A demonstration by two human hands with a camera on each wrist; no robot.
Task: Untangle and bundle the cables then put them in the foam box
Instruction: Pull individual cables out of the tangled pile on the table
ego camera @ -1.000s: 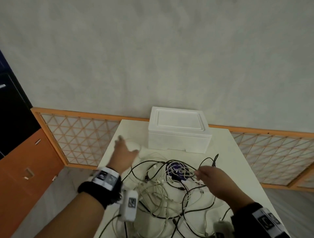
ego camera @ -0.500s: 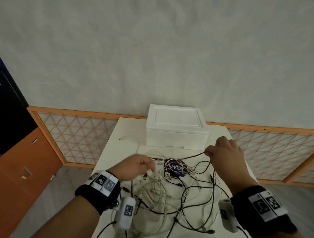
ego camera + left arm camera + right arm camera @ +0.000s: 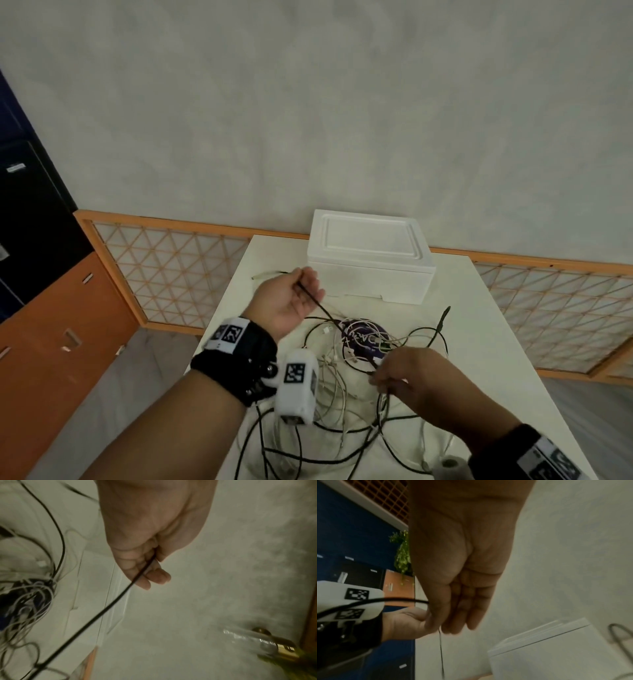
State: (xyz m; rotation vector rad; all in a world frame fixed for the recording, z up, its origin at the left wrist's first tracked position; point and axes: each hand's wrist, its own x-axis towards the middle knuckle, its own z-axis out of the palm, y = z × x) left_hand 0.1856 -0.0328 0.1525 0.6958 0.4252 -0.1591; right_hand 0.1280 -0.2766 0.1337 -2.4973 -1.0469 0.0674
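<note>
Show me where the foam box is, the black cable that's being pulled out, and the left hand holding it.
foam box [image 3: 370,240]: head view, on the middle of its closed lid.
black cable [image 3: 109,607]: left wrist view, on the taut stretch below the fingers.
left hand [image 3: 286,303]: head view, on the upturned palm.

Foam box [image 3: 370,260] at the table's [image 3: 479,325] far edge, lid on — blocks reach behind it. Cable tangle [image 3: 346,383] fills the space just before the box. Bare tabletop right of the box — my hand passes there.
</note>
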